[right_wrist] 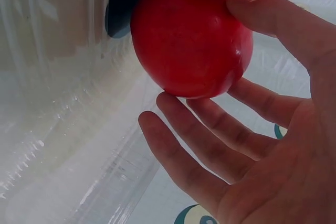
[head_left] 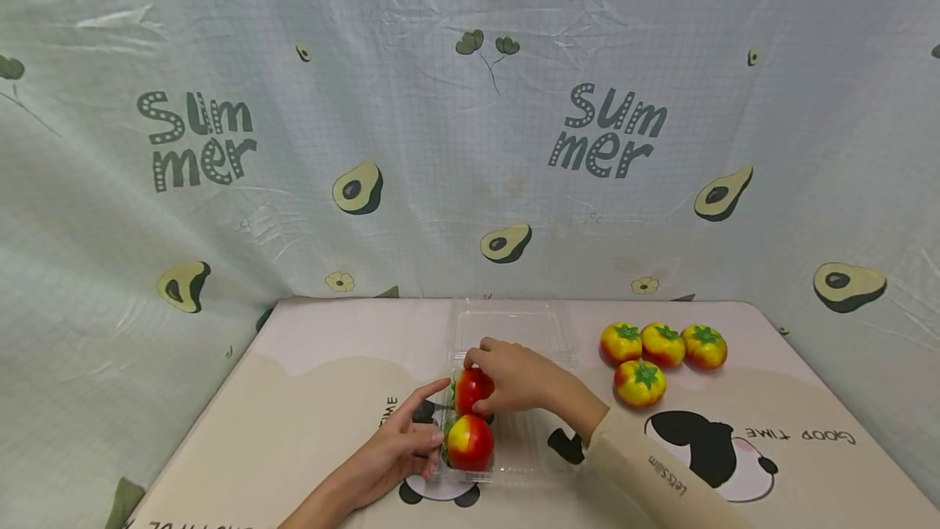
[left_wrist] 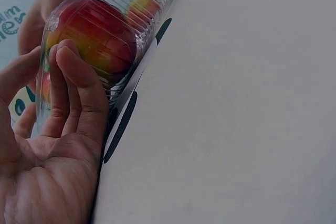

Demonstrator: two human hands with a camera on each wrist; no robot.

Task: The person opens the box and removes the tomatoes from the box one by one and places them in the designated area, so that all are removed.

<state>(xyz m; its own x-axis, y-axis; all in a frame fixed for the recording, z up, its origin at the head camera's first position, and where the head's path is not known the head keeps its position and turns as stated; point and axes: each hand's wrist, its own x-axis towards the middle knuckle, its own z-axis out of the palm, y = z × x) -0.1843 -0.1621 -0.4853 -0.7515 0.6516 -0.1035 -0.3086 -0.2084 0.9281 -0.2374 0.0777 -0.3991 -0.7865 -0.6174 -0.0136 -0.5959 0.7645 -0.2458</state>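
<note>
A clear plastic clamshell box (head_left: 523,451) lies on the table, its lid folded back. Two red-and-yellow persimmons with green leafy tops fill its left side: a near persimmon (head_left: 470,443) and a far persimmon (head_left: 470,392). My right hand (head_left: 517,375) reaches into the box and grips the far persimmon (right_wrist: 189,40), thumb on one side and fingertips on the other. At the box's left wall is my left hand (head_left: 396,451); its fingers (left_wrist: 84,90), fairly straight, touch the plastic beside a persimmon (left_wrist: 97,38).
Several persimmons (head_left: 640,384) sit grouped on the table right of the box. The lid (head_left: 512,329) spreads behind the box toward a printed curtain (head_left: 426,121). A cloth with panda pictures covers the table (head_left: 316,398).
</note>
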